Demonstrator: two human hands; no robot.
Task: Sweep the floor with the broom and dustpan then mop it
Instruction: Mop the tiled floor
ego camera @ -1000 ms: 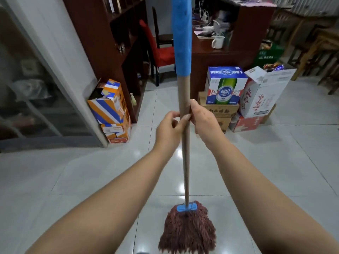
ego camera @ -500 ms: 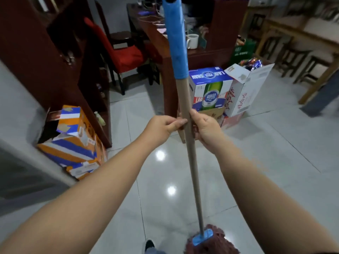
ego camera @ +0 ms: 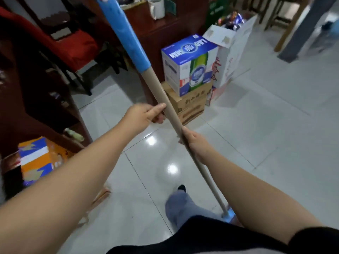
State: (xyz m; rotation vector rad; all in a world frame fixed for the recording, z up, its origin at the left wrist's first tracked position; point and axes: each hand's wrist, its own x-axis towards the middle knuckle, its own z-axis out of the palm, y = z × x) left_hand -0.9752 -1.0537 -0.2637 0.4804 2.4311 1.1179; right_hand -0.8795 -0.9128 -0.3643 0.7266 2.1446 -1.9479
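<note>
1 mop handle (ego camera: 166, 105), tilted across the tiled floor (ego camera: 256, 134); left hand (ego camera: 145, 114) grip wraps it higher up, right hand (ego camera: 195, 143) grip just below. 4 cartons stacked nearby, blue beer box (ego camera: 189, 65) on top; 1 white mug (ego camera: 156, 7) on the worktop (ego camera: 165, 30).

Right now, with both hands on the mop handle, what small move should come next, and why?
Probably push the mop head forward onto the open tiles. The left hand and right hand grip the tilted handle, and the head sits beside the person's foot.
</note>
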